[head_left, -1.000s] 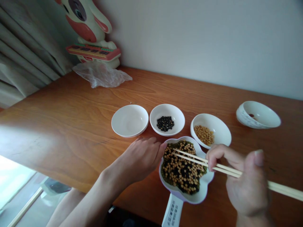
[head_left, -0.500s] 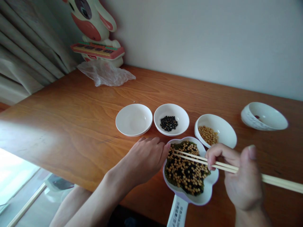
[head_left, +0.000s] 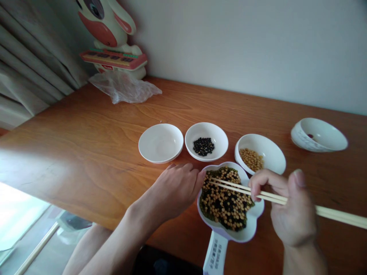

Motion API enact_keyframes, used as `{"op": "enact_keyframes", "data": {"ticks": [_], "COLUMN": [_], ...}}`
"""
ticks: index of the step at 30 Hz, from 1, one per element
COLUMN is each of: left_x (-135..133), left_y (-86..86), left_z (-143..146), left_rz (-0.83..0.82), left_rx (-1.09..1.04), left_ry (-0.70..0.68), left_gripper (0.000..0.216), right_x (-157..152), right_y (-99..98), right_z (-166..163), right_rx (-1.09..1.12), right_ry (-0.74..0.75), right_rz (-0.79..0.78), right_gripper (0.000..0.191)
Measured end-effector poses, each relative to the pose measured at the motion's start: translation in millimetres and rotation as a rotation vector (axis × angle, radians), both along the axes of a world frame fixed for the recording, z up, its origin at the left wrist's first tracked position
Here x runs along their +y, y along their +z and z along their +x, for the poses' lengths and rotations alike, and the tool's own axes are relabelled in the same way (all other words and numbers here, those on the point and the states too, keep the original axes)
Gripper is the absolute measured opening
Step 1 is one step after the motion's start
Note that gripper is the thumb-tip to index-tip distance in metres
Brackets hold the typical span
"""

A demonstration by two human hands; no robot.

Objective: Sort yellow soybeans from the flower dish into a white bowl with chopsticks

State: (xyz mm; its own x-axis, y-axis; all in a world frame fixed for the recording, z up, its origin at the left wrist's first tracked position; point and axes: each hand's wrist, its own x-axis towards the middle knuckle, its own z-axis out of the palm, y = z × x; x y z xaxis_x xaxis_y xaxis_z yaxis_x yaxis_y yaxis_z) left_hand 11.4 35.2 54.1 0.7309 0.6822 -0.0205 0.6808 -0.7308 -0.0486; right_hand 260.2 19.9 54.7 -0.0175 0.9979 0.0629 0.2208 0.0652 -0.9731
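Observation:
A flower-shaped white dish (head_left: 252, 225) near the table's front edge is heaped with mixed yellow, black and green beans (head_left: 223, 198). My left hand (head_left: 174, 189) rests on the table with fingers curled, its fingertips against the dish's left rim. My right hand (head_left: 289, 206) grips a pair of wooden chopsticks (head_left: 329, 212), whose tips lie over the bean heap. Behind the dish stand three small white bowls: an empty one (head_left: 160, 142), one with black beans (head_left: 206, 140), one with yellow beans (head_left: 260, 153).
A patterned white bowl (head_left: 318, 134) sits at the far right of the wooden table (head_left: 86, 130). A crumpled clear plastic bag (head_left: 123, 87) and a rabbit-shaped toy (head_left: 110, 34) stand at the back left by a curtain. A white labelled handle (head_left: 215, 254) sticks out below the dish.
Hands and chopsticks hold nearly the same pose over the bean dish; only the camera view has shifted slightly.

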Motion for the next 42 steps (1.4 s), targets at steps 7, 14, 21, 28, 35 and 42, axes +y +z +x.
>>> {"op": "enact_keyframes", "data": {"ticks": [7, 14, 21, 28, 35, 42], "left_x": [-1, -2, -2, -1, -1, -1], "left_y": [-2.4, 0.5, 1.5, 0.9, 1.6, -1.1], "left_z": [-2, -1, -1, -1, -2, -2], "left_rz": [0.043, 0.022, 0.044, 0.057, 0.069, 0.043], "left_rx": [0.022, 0.035, 0.041, 0.001, -0.025, -0.028], "left_ry": [-0.039, -0.020, -0.022, -0.035, -0.039, -0.029], "left_gripper": [0.036, 0.040, 0.040, 0.044, 0.041, 0.041], "right_x": [-1, 0, 0, -2, 1, 1], "right_y": [-2.2, -1.9, 0.9, -4.0, -14.4, -14.3], "right_z": [0, 0, 0, 1, 11, 11], "right_rx": [-0.006, -0.009, 0.022, -0.002, -0.066, -0.077], "right_ry": [-0.004, -0.019, -0.024, -0.005, 0.062, 0.060], "right_rz": [0.001, 0.051, 0.062, 0.022, 0.072, 0.068], "right_gripper": [0.081, 0.082, 0.082, 0.081, 0.079, 0.079]}}
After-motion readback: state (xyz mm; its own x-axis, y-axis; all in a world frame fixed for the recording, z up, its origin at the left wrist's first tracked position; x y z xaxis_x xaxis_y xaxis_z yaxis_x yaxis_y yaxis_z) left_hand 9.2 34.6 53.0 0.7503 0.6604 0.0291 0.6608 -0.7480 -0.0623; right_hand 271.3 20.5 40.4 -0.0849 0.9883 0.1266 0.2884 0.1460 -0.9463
